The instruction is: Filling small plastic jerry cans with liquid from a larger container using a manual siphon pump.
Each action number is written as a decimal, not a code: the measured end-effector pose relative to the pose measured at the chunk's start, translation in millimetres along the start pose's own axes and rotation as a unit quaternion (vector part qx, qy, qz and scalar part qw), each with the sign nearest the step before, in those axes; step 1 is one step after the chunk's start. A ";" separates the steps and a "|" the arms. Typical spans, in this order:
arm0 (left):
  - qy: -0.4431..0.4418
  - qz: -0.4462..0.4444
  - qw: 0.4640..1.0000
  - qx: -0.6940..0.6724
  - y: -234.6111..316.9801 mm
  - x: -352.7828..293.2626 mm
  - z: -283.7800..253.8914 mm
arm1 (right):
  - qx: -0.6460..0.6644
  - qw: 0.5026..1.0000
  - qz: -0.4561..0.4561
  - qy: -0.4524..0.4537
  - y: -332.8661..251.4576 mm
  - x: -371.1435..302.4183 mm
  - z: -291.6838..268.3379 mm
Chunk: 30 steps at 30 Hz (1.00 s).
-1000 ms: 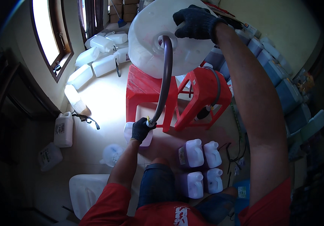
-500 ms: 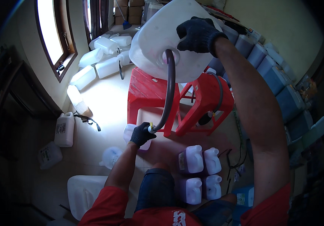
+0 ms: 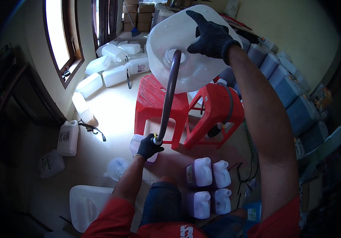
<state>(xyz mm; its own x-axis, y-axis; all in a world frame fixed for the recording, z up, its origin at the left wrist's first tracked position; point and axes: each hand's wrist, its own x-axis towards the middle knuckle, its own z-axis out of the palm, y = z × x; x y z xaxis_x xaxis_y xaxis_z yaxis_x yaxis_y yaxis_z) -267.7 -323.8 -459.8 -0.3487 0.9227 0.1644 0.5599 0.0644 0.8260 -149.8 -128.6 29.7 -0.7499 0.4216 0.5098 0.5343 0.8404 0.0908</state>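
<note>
A large translucent white jerrycan (image 3: 160, 45) is tilted above a red stool (image 3: 158, 103), its round mouth facing me. My gloved right hand (image 3: 214, 37) is on its upper right side, gripping it with index finger and thumb stretched apart; the other fingers are partly hidden. A dark hose (image 3: 170, 87) runs from the mouth down to my gloved left hand (image 3: 149, 148). That hand is closed round the hose's lower end, at a white fitting with a yellow tie. Under it stands a pale translucent container (image 3: 135, 142), partly covered by the hand.
A second red stool (image 3: 214, 105) carries a grey hose. Several purple-filled jugs (image 3: 202, 172) stand near my legs. A big white jerrycan (image 3: 85, 206) lies front left, beside a clear round piece (image 3: 117, 168). Empty jerrycans (image 3: 115, 75) lie back left; filled ones (image 3: 291, 91) line the right wall.
My right hand's index finger has stretched out from a closed grip. The jerrycan has shifted slightly right and turned, and the hose hangs straighter. My left hand stays on the hose end.
</note>
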 end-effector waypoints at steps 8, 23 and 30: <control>0.015 -0.014 0.999 -0.040 -0.8 -6.9 -4.6 | 0.016 0.999 -0.015 -0.042 -12.8 10.1 -0.7; 0.071 0.020 0.997 -0.028 23.5 -12.8 -4.1 | -0.038 0.996 -0.008 -0.079 -35.9 -12.0 -23.8; 0.129 0.009 0.992 0.007 34.5 -13.6 -9.1 | -0.016 0.998 -0.006 -0.063 -30.5 -15.9 -25.2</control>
<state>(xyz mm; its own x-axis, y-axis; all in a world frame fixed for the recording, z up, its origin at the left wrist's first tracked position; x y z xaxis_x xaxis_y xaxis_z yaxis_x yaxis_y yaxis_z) -250.4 -337.6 -428.6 -0.5180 0.7961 0.3130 0.5775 0.0556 0.8145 -144.3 -169.6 40.3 -0.7989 0.4525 0.3962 0.5351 0.8355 0.1249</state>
